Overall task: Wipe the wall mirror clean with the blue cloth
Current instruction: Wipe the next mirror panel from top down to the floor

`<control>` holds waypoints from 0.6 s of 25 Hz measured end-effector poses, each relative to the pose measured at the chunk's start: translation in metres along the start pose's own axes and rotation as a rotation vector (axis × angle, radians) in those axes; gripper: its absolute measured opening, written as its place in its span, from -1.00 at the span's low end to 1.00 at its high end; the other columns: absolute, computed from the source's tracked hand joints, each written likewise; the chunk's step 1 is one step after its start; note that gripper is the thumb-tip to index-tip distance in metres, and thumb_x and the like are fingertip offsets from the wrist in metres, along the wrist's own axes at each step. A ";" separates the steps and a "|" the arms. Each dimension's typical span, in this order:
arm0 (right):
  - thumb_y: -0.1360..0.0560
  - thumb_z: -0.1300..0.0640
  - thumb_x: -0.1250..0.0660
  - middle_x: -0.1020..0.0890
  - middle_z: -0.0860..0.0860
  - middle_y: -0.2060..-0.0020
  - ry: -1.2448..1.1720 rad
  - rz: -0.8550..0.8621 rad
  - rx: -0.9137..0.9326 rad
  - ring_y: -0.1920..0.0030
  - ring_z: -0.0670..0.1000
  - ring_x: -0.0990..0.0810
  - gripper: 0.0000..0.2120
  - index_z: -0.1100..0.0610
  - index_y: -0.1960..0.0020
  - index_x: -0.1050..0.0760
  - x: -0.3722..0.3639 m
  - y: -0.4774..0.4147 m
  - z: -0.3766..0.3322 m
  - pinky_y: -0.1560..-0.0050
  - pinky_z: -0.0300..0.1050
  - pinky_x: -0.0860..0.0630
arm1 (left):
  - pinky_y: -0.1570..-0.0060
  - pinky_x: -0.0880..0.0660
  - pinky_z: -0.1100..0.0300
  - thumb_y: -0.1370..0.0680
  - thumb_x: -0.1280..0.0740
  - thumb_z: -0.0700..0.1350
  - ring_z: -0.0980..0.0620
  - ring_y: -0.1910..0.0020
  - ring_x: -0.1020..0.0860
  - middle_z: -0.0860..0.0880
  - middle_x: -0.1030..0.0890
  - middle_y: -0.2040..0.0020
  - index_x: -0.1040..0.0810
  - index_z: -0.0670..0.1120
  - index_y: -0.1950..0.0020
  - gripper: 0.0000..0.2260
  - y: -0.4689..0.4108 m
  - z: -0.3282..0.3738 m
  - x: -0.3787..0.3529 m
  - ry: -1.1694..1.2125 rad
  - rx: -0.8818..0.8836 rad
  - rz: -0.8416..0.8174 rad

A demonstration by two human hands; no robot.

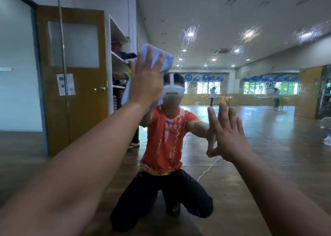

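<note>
The wall mirror (250, 74) fills most of the view and is speckled with water droplets, thickest at the upper right. My left hand (146, 82) presses the blue cloth (166, 60) flat against the glass at upper centre, fingers straight and spread; the cloth's tail hangs down below the wrist. My right hand (227, 133) rests flat on the mirror lower and to the right, fingers straight, touching its own reflection. A kneeling person in a red shirt and a headset is reflected behind both hands.
The mirror's left edge (133, 21) meets a white shelf unit (117, 57) holding folded items. Left of it stand a brown wooden door (75, 78) and a frosted glass panel (16, 65). Wooden floor lies below. A hall with blue balls is reflected.
</note>
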State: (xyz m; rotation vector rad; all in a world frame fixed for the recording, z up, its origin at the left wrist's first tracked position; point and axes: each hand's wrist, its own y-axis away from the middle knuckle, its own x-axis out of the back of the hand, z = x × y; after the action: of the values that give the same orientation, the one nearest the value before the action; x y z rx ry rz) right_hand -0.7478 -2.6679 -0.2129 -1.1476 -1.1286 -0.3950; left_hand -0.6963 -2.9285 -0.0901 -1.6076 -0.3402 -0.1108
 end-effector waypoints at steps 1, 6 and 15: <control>-0.23 -0.22 -0.65 0.72 0.01 -0.37 -0.001 -0.003 -0.003 -0.50 0.25 0.55 0.52 -0.14 -0.44 0.69 0.001 0.000 0.000 -0.60 0.22 0.25 | -0.54 0.05 -0.21 -0.65 -0.18 -0.11 -0.24 -0.62 0.05 -0.12 -0.02 -0.65 -0.15 0.03 -0.63 -0.46 -0.002 0.012 -0.005 -0.027 -0.090 0.009; -0.23 -0.19 -0.66 0.73 -0.03 -0.36 -0.006 -0.008 -0.006 -0.49 0.20 0.57 0.51 -0.16 -0.47 0.65 0.003 0.000 -0.001 -0.58 0.19 0.26 | -0.50 -0.13 -0.29 -0.58 -0.25 -0.08 -0.24 -0.59 -0.06 -0.18 -0.19 -0.61 -0.31 -0.01 -0.58 -0.46 0.072 0.032 -0.039 -0.057 -0.613 -0.004; -0.26 -0.17 -0.66 0.74 -0.02 -0.35 0.004 -0.042 -0.017 -0.46 0.21 0.61 0.51 -0.17 -0.41 0.71 0.008 0.004 -0.005 -0.54 0.16 0.35 | -0.48 -0.13 -0.33 -0.50 -0.25 -0.23 -0.31 -0.59 -0.06 -0.17 -0.16 -0.61 -0.21 0.02 -0.60 -0.35 0.125 -0.078 -0.007 -0.192 -0.689 -0.120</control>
State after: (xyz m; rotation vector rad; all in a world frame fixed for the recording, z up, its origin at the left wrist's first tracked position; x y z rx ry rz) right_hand -0.7390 -2.6681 -0.2084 -1.1392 -1.1488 -0.4404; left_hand -0.6571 -3.0108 -0.2061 -2.2863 -0.5909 -0.1787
